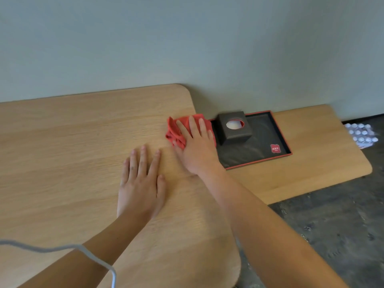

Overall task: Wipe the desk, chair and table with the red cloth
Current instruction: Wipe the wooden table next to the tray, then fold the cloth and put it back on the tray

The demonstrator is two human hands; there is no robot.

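Observation:
The red cloth (176, 132) lies crumpled near the right edge of the light wooden desk (72, 152). My right hand (195, 144) presses flat on top of the cloth, fingers spread toward the wall. My left hand (141, 183) rests flat on the bare desk top, a little nearer to me and to the left of the cloth, holding nothing. No chair is in view.
A lower wooden table (311, 173) adjoins the desk on the right. On it sits a black tray with a red rim (259, 154) holding a dark tissue box (234, 127). A pack of bottles (361, 135) stands on the dark floor. A grey cable (62, 249) crosses my left forearm.

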